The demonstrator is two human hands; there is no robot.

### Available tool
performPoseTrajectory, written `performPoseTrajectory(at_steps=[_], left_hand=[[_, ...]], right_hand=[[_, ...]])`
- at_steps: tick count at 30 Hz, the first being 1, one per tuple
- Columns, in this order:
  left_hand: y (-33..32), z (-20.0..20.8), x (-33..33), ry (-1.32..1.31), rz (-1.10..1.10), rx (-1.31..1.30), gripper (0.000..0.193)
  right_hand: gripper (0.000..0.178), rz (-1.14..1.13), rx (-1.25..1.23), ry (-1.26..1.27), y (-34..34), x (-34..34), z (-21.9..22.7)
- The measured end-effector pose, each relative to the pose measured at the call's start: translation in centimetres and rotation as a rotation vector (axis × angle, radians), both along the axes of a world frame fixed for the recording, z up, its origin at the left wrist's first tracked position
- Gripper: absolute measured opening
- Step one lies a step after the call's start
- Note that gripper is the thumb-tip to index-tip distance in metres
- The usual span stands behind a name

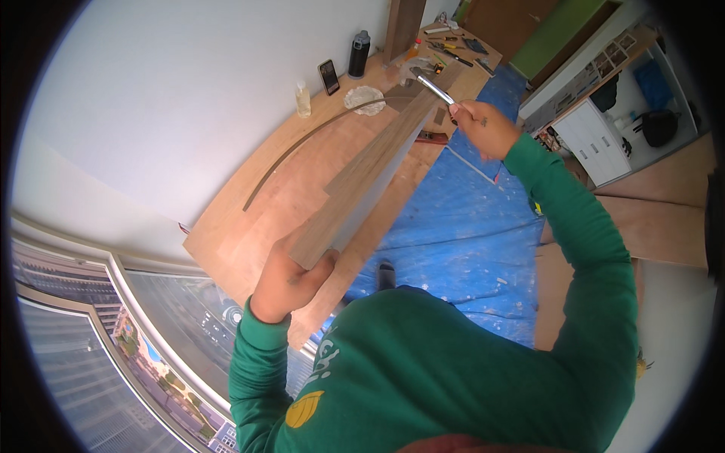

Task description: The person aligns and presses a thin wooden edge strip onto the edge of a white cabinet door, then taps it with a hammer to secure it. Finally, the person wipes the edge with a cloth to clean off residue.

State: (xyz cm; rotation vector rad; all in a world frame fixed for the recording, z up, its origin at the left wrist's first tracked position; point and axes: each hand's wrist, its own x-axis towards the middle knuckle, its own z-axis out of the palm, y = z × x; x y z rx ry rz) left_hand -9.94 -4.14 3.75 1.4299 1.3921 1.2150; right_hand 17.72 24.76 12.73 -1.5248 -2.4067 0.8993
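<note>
My left hand is wrapped round the near end of a long wood-grain plank with a pale side edge. The plank slants away over the workbench. In my right hand is a hammer with a shiny metal shaft. Its dark head is over the plank's far part; whether it touches cannot be told. Under the held plank, on its left side, another wood-grain board shows in part.
A thin curved strip, a crumpled clear plastic piece, a clear bottle, a phone and a black flask lie or stand along the wall. Several hand tools lie at the far end. Blue sheeting covers the floor.
</note>
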Motion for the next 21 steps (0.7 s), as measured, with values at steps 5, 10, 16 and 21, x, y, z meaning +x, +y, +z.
performPoseTrajectory(at_steps=[5,10,16,21], left_hand=[[-0.3,0.6,0.3,-0.052,0.039,-0.119,0.035],[-0.2,0.2,0.5,-0.046,0.039,-0.044,0.034],[-0.3,0.0,0.5,-0.061,0.055,-0.08,0.03],[-0.4,0.3,0.6,-0.036,0.074,-0.071,0.029]], right_hand=[[0.043,-0.061,0.017,-0.07,2.0,0.9,-0.8],[0.044,-0.304,0.038,0.13,2.5,3.1,-1.9],[0.038,-0.132,0.15,0.379,-0.3,2.4,0.8],[0.04,0.0,0.203,0.175,0.7,1.5,-2.0]])
